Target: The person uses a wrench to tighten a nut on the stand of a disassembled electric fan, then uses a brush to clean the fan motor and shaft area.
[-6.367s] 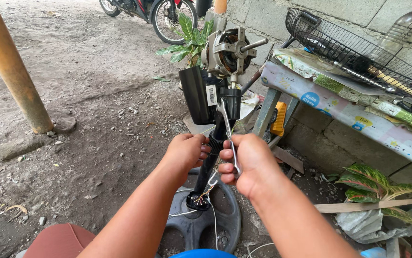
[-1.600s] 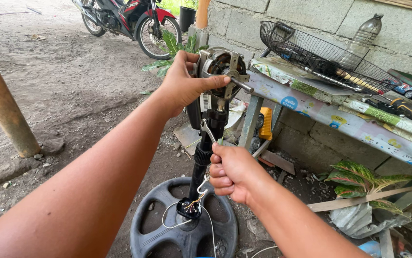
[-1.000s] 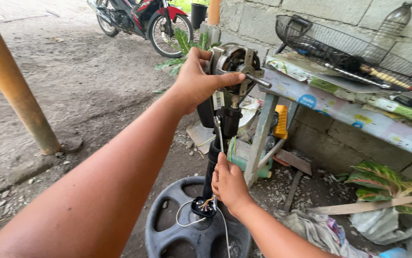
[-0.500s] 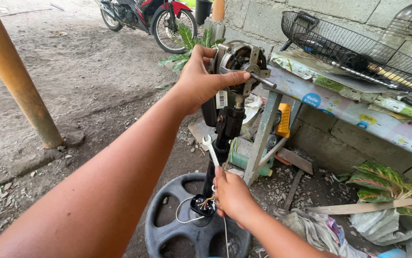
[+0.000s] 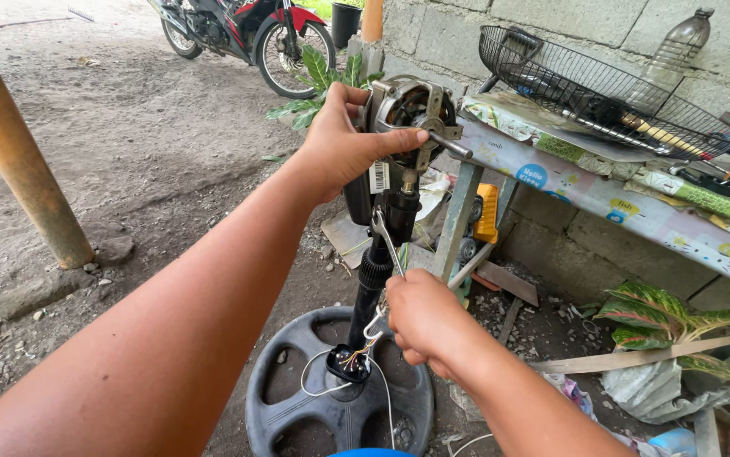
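Right hand grip: right hand [image 5: 422, 318] closed around the lower end of a metal wrench [image 5: 384, 254], fingers curled tight, thumb side up.
Wrench axis: runs up and slightly left from the fist; its open head sits against the black fan pole [image 5: 375, 279], just below the neck under the motor (whether the head actually bites a nut there, I cannot tell).
Left hand grip: left hand [image 5: 344, 140] wrapped over the bare fan motor [image 5: 409, 112], thumb across the front of the metal frame, fingers over the back; closed and holding it.
Key relation: motor is straight above the wrench head, pole's long axis near vertical; the right hand is the lower one and nearer the wrench head, the left hand is at the top of the pole.
Arm pose: left forearm stretched long from lower left up to the motor; right forearm comes in from lower right, wrist bent toward the pole.
Below the grip: coloured wires [image 5: 356, 355] spill from the pole's foot onto the round dark fan base [image 5: 297, 415] on the dirt.
Around: table [image 5: 602, 203] with patterned cover to the right, wire fan guard [image 5: 585, 85] on it; motorbike [image 5: 238, 34] beyond; orange post [image 5: 18, 161] at left.
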